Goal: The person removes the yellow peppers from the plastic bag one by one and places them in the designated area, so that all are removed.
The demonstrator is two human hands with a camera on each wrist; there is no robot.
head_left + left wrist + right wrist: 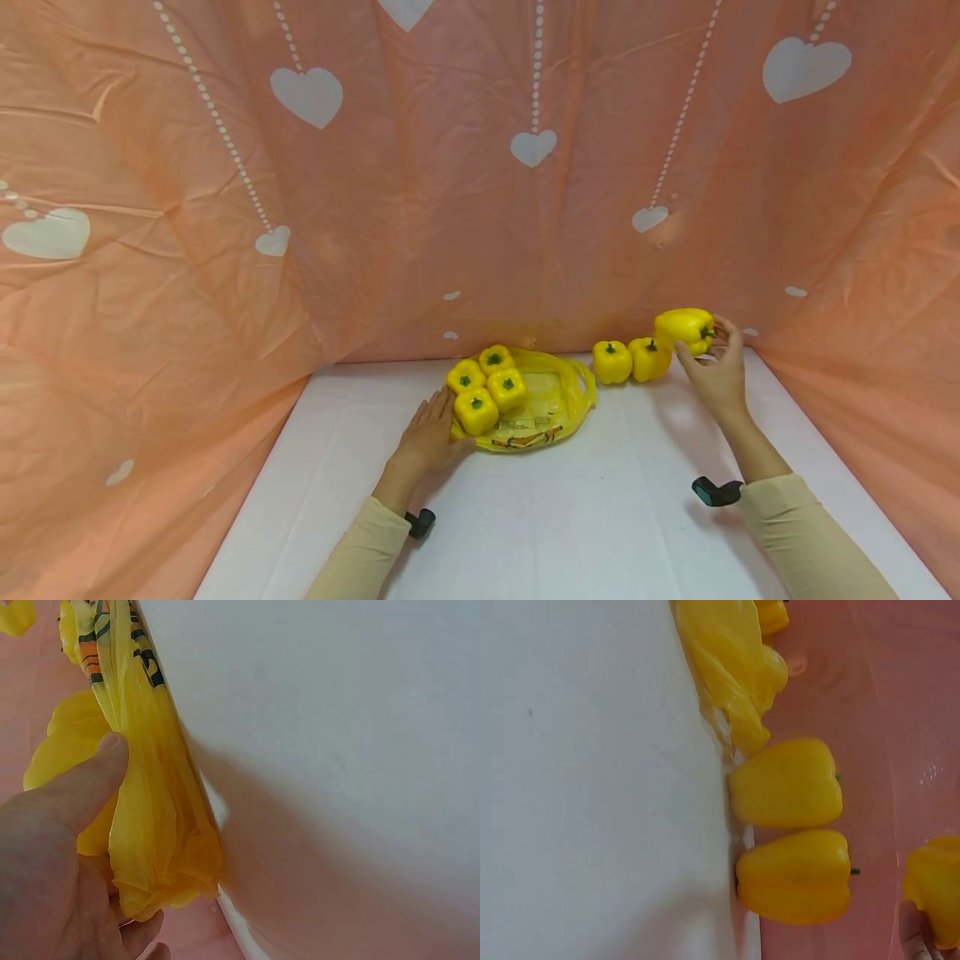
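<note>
Up high we grip one yellow pepper [681,327] in our right hand [718,372], our left hand [431,435], straight-fingered, touching the yellow bag [552,400]

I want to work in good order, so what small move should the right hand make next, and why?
Perhaps the right hand should carry its raised pepper over the bag: four peppers are grouped at its left side, leaving room at right, and the left hand touches it.

Head: high before yellow bag [546,398], facing forward-down, farthest. Wrists: low, forward; left closest, right off bag's right. All share bag.
</note>
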